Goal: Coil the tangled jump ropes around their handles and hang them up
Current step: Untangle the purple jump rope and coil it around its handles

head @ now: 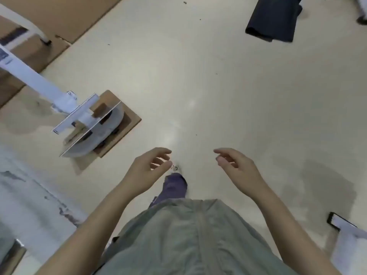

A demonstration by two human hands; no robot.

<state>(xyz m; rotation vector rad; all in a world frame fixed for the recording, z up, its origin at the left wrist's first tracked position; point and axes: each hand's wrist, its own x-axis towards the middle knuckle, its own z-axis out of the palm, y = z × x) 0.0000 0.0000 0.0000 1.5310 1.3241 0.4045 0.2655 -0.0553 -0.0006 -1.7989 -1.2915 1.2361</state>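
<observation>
I am looking straight down at a pale floor [218, 86], and both my hands are out in front of me with nothing in them. My left hand [148, 169] has its fingers loosely bent and a little apart, and they hold nothing. My right hand [238, 171] is the same, with soft, curved fingers and a gap between each one. The two hands are well apart and do not touch. I cannot see any jump ropes here, and I cannot see a hook or a place to hang them. So I cannot tell where the ropes are. Below my hands I see my green shirt [190, 235] and one leg in purple trousers [174, 185] stepping forward. Off to my left a white stand [39, 82] sits on a piece of brown cardboard [129, 118]. Far ahead on my right a dark cloth [274, 18] lies on the floor. I think I am walking to go and find the ropes, so the coiling has not begun. Next I need to look around, find the ropes, and take hold of one handle.
</observation>
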